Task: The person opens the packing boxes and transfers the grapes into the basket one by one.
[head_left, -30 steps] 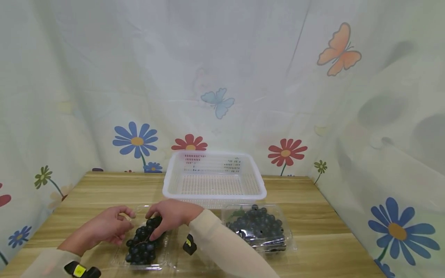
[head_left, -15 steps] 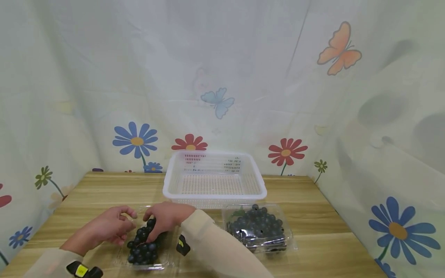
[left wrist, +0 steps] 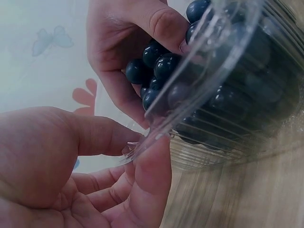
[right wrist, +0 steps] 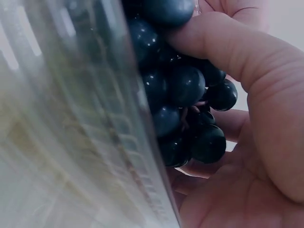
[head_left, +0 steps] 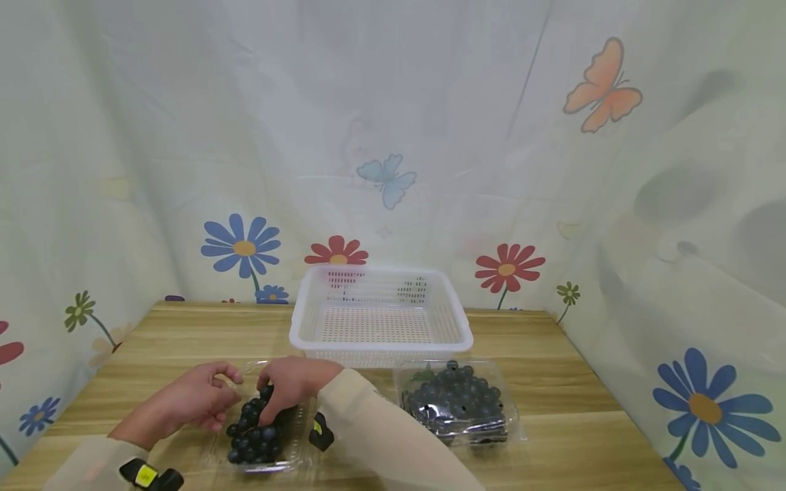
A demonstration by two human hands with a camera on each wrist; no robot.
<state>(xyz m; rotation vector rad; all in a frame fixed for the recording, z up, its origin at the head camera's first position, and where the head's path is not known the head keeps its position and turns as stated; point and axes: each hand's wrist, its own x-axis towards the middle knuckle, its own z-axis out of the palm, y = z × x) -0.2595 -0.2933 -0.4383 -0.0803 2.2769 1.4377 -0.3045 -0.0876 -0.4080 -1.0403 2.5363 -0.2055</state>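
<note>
A bunch of dark grapes (head_left: 253, 444) lies in an uncovered clear plastic box (left wrist: 194, 159) at the front left of the table. With its thumb and fingers spread around the far part of the bunch, my right hand (head_left: 293, 380) grips the grapes from above. In the right wrist view, the thumb presses in among the grapes (right wrist: 187, 86); its fingers are partly hidden behind them. My left hand (head_left: 196, 397) pinches the rim of the box on its left side, thumb against forefinger, as the left wrist view shows.
A white slotted plastic basket (head_left: 381, 346) stands at the back middle of the wooden table (head_left: 571, 436). To the right of my right forearm sits a second clear box (head_left: 457, 431), its lid down over more dark grapes. A flower-printed curtain (head_left: 393, 88) hangs behind.
My right hand has shifted slightly left, its thumb sinking further in among the grapes. My left hand has stayed at the box rim.
</note>
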